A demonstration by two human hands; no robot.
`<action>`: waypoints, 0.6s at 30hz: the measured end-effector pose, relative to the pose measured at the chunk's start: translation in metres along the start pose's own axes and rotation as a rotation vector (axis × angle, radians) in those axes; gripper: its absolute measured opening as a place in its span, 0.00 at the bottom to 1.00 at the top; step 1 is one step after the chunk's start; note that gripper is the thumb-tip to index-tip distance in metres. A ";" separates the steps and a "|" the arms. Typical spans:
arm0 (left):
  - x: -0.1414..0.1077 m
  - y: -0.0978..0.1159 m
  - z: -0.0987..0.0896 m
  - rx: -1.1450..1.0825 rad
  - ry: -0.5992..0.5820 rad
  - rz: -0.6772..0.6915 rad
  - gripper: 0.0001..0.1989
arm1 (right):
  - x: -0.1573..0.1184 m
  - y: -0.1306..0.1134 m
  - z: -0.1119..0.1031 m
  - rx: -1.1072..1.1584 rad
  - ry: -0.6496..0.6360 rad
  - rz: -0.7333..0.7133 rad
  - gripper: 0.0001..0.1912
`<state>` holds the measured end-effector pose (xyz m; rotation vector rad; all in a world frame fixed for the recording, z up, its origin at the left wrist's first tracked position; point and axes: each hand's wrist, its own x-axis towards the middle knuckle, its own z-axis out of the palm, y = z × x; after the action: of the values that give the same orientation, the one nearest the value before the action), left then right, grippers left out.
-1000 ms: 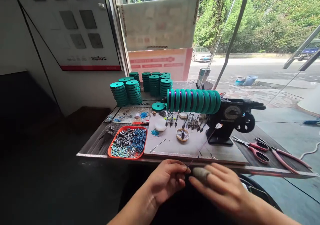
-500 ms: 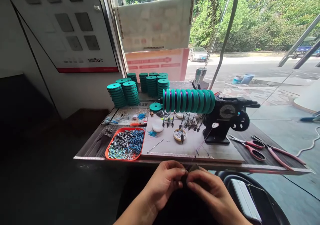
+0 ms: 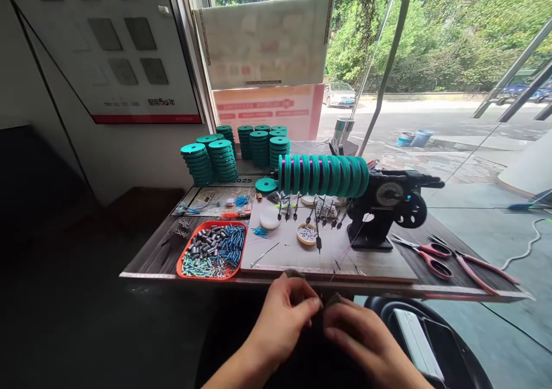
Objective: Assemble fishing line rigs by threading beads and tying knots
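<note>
My left hand (image 3: 284, 314) is closed in a pinch just below the front edge of the table, thumb against forefinger. Close beside it, the curled fingers of my right hand (image 3: 362, 331) are also closed. What lies between the fingertips is too small and dark to make out. A thin purple line (image 3: 356, 237) slants down from the black winding machine (image 3: 382, 205) toward my hands. Along that machine's shaft sits a row of green ring spools (image 3: 323, 176) with purple between them. Small dark pieces (image 3: 318, 243) hang beneath the row.
An orange-red tray (image 3: 179, 265) holds grey metal cylinders, blue springs and small parts. White beads fill a round dish (image 3: 306, 243). Scissors (image 3: 437, 259) and pliers (image 3: 480, 269) lie at right. Stacked green spools (image 3: 197, 164) stand behind. A phone (image 3: 446, 346) rests on a black stool.
The hands have drawn slightly apart at the fingertips, and the left forefinger has bent higher. The whole view has shifted a little, with the table moving left in it.
</note>
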<state>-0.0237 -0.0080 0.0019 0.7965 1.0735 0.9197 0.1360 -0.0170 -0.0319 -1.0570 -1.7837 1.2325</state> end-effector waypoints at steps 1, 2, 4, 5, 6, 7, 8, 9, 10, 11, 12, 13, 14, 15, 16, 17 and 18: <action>-0.002 0.000 0.001 0.166 0.037 0.130 0.04 | -0.005 -0.002 0.002 -0.090 0.030 -0.075 0.11; -0.004 -0.001 0.001 0.353 0.077 0.273 0.05 | -0.009 -0.006 0.003 -0.193 0.067 -0.160 0.10; -0.007 -0.006 0.001 0.690 0.167 0.562 0.06 | -0.013 -0.019 0.005 -0.362 0.093 -0.310 0.10; -0.008 -0.010 0.001 0.794 0.211 0.694 0.07 | -0.011 -0.028 0.004 -0.405 0.069 -0.342 0.10; -0.007 -0.014 0.000 0.868 0.254 0.825 0.07 | -0.006 -0.038 0.002 -0.422 0.028 -0.346 0.11; -0.006 -0.018 -0.001 0.919 0.301 0.955 0.08 | 0.002 -0.048 -0.001 -0.412 -0.029 -0.326 0.11; -0.004 -0.022 -0.003 0.955 0.353 1.072 0.09 | 0.012 -0.057 -0.004 -0.373 -0.076 -0.284 0.10; -0.001 -0.026 -0.004 0.977 0.408 1.167 0.09 | 0.025 -0.066 -0.008 -0.308 -0.112 -0.224 0.09; 0.001 -0.029 -0.006 0.988 0.464 1.238 0.10 | 0.038 -0.073 -0.012 -0.229 -0.148 -0.144 0.08; 0.004 -0.031 -0.007 0.986 0.523 1.292 0.10 | 0.052 -0.079 -0.015 -0.149 -0.181 -0.061 0.07; 0.007 -0.033 -0.009 0.984 0.573 1.312 0.11 | 0.065 -0.082 -0.017 -0.088 -0.217 0.010 0.06; 0.008 -0.034 -0.010 0.981 0.605 1.296 0.11 | 0.076 -0.084 -0.019 -0.050 -0.250 0.073 0.06; 0.009 -0.035 -0.010 0.976 0.610 1.250 0.11 | 0.086 -0.085 -0.020 -0.037 -0.276 0.117 0.06; 0.009 -0.035 -0.011 0.968 0.588 1.175 0.10 | 0.094 -0.084 -0.021 -0.047 -0.296 0.147 0.05; 0.009 -0.034 -0.012 0.953 0.544 1.081 0.11 | 0.101 -0.083 -0.020 -0.068 -0.309 0.171 0.05; 0.008 -0.033 -0.013 0.925 0.489 0.988 0.11 | 0.106 -0.082 -0.020 -0.088 -0.324 0.198 0.04; 0.006 -0.031 -0.013 0.882 0.435 0.913 0.11 | 0.110 -0.081 -0.018 -0.109 -0.339 0.226 0.04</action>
<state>-0.0280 -0.0135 -0.0317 1.9841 1.5523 1.4257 0.0889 0.0721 0.0620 -1.1927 -2.0472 1.5406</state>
